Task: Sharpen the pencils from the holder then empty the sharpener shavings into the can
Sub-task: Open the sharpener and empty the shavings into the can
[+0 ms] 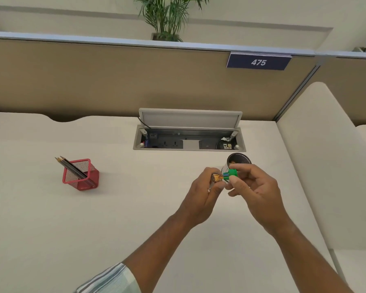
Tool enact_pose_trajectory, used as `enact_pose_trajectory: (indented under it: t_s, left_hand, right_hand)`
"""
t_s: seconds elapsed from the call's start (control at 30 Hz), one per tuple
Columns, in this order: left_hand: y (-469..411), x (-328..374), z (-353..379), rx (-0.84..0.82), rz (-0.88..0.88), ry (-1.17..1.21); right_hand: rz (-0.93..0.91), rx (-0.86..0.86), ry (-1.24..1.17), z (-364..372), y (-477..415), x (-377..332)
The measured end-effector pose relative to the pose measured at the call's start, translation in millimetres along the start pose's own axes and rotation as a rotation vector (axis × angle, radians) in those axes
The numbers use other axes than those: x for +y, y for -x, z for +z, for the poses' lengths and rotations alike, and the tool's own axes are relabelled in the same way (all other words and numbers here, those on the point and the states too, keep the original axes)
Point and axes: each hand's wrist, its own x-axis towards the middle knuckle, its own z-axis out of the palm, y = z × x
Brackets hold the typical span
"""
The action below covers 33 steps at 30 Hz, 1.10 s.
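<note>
My right hand (253,188) pinches a small green sharpener (231,174) just in front of a round metal can (239,160) with brown shavings inside. My left hand (203,189) is closed around a clear container part holding curled brown shavings (280,178), held against the sharpener's left side. A red mesh holder (80,175) stands at the left of the desk with three dark pencils (72,167) leaning in it, tips up and to the left.
An open cable box (189,137) with sockets is sunk into the desk behind the can, its lid raised. A tan partition with a "475" sign (258,62) backs the desk. A white divider (325,155) rises at the right.
</note>
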Motion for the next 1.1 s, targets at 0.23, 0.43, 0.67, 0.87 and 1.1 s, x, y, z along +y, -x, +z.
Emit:
enact_pose_trajectory:
  t_s: [0.23, 0.43, 0.67, 0.87, 1.1]
  left_hand:
    - [3.5, -14.3, -10.2, 0.104, -0.008, 0.033]
    - [16.1, -27.9, -30.0, 0.157, -0.056, 0.001]
    - [29.0, -38.7, -51.3, 0.227, -0.141, -0.011]
    - [30.5, -43.5, -55.4, 0.256, -0.173, -0.007]
    - [29.7, -46.0, -53.1, 0.251, -0.176, -0.004]
  right_hand:
    - [0.152, 0.099, -0.191, 6.4, -3.1, 31.4]
    - [0.286, 0.125, -0.134, 35.0, -8.9, 86.6]
    - [0.25, 0.086, 0.184, 66.1, -23.1, 147.2]
    - [0.228, 0.048, 0.677, 85.5, -25.6, 178.5]
    - [0.258, 0.059, 0.721, 86.9, -24.3, 181.6]
